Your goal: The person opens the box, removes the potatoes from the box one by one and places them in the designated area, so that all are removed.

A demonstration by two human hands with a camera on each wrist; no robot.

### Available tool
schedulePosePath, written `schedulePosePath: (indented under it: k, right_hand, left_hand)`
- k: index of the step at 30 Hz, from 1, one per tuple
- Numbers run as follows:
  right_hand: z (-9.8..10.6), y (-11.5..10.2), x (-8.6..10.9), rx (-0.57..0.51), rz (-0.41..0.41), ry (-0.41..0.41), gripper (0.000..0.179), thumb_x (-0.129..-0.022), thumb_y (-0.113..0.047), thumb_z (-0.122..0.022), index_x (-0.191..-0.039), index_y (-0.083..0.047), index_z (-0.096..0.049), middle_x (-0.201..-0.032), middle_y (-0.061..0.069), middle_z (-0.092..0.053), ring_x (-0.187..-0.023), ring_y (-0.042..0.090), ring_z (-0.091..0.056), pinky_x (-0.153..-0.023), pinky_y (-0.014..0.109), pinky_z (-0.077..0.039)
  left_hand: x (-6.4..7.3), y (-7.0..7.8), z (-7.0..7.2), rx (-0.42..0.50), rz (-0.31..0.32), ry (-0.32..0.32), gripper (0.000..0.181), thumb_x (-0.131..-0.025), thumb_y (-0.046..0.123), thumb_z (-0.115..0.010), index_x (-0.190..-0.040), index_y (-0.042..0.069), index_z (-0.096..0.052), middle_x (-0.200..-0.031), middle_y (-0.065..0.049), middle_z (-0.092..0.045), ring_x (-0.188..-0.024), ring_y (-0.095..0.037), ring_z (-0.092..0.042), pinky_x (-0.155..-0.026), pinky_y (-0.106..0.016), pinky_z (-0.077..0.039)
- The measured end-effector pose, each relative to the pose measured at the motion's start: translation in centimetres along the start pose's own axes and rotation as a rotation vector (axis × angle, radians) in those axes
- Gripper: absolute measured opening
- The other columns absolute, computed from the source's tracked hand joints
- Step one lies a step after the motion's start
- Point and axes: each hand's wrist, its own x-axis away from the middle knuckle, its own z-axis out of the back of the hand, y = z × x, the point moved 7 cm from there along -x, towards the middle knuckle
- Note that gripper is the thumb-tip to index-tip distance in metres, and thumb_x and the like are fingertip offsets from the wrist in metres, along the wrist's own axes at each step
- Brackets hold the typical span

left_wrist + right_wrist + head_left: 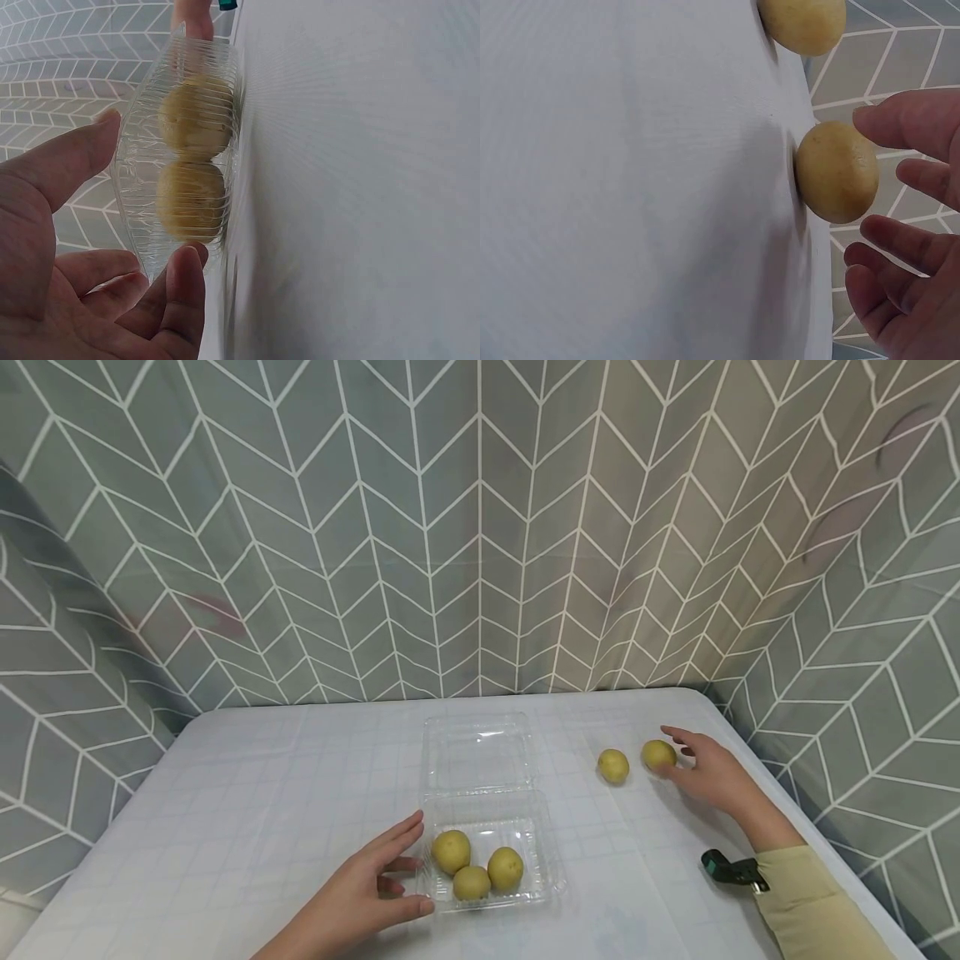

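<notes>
Three round yellow fruits (471, 883) lie in the base of a clear plastic clamshell box (525, 893), whose lid (480, 752) is folded back flat behind it. At the box's left side is my left hand (360, 893), thumb and fingers spread along the wall; in the left wrist view the fingertips (186, 274) are at the ribbed plastic. My right hand (708, 772) reaches around a loose yellow fruit (837, 172) on the table, fingers apart. The thumb tip looks very near or touching it; contact is unclear. Another loose fruit (613, 766) sits to its left.
White cloth covers the table (300, 793). A grey curtain with white chevron lines (450, 527) hangs behind the far edge and along both sides. A dark device (731, 868) is strapped at the right sleeve (813, 902).
</notes>
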Motion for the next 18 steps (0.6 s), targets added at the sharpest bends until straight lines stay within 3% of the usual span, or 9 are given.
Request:
schedulePosePath:
  k: [8,18]
  right_hand:
    - [0.9,-0.4,0.5,-0.022,0.034,0.039,0.067,-0.092,-0.029,-0.070,-0.145,0.002,-0.044,-0.139,0.032,-0.045,-0.120,0.052,-0.049,-0.091,0.062,-0.046]
    - [2.4,-3.6,1.1,-0.021,0.118,0.128,0.063,-0.092,-0.023,-0.071,-0.145,0.000,-0.046,-0.140,0.028,-0.045,-0.118,0.047,-0.051,-0.093,0.059,-0.045]
  left_hand:
    - [0.0,-0.1,0.0,-0.006,0.002,-0.001,0.089,-0.081,0.038,-0.082,-0.153,0.010,-0.038,-0.161,0.003,-0.025,-0.119,-0.021,-0.058,-0.083,-0.026,-0.054]
    - [0.1,0.0,0.0,-0.010,0.018,0.003,0.090,-0.080,0.038,-0.083,-0.153,0.010,-0.037,-0.161,0.004,-0.025,-0.119,-0.022,-0.057,-0.082,-0.025,-0.054]
